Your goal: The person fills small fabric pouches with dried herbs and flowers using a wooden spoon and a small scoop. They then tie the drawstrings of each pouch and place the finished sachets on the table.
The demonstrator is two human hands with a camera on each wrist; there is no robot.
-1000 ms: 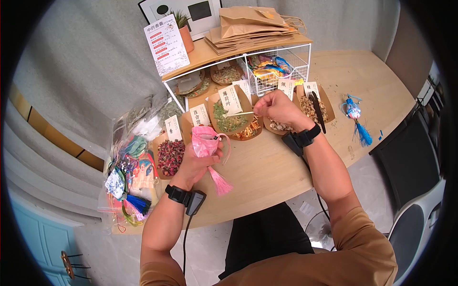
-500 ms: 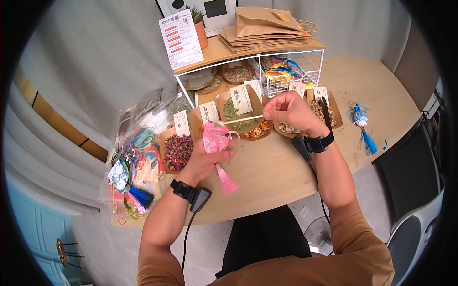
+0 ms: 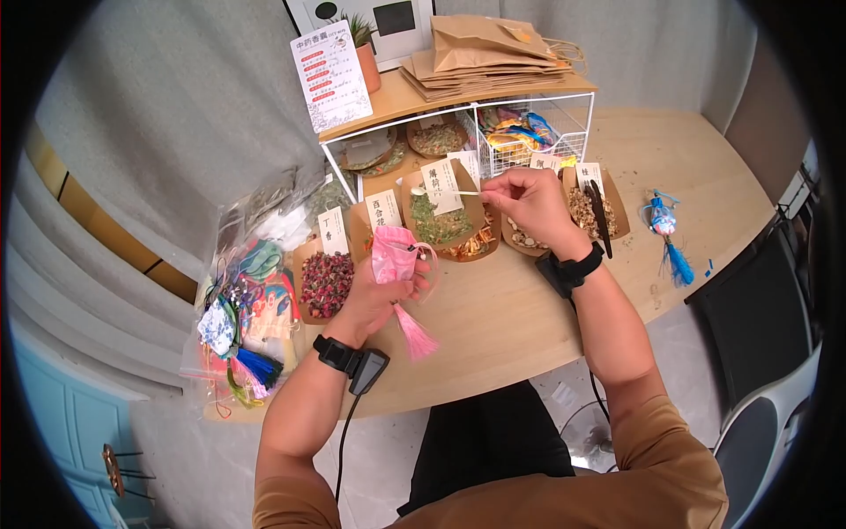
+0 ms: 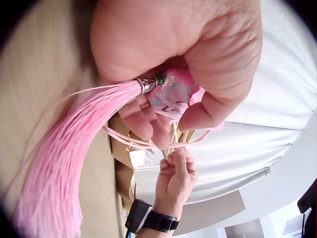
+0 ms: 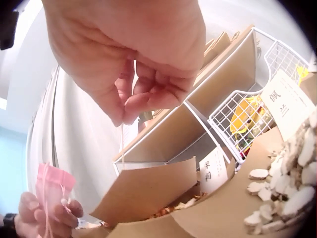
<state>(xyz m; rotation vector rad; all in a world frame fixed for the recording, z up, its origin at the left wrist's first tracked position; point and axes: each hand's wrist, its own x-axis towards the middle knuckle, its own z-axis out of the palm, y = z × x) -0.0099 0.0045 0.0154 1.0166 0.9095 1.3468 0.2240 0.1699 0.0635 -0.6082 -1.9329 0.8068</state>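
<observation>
My left hand (image 3: 377, 304) grips a pink drawstring pouch (image 3: 394, 256), held upright with its mouth at the top. A pink tassel (image 4: 74, 148) hangs from the pouch below a metal bead cap (image 4: 147, 85). Between thumb and fingertips, my right hand (image 3: 533, 209) pinches the end of a thin, pale small spoon (image 3: 458, 192). Its small bowl hangs over the paper tray of green dried leaves (image 3: 436, 227), overlapping the label card (image 3: 443, 181) there. In the right wrist view the fingers hide most of the spoon.
Beside the left hand stands a tray of dried rosebuds (image 3: 327, 284). On the right are a tray of brown pieces (image 3: 582, 212) with black tongs (image 3: 601, 216) and a blue tasselled sachet (image 3: 665, 225). Behind is a wire-framed shelf (image 3: 458, 101); bagged pouches (image 3: 256, 309) lie left.
The spoon went from over the green leaves to the pouch's mouth half a second ago, and is now back over the leaves. My left hand keeps its grip on the pouch.
</observation>
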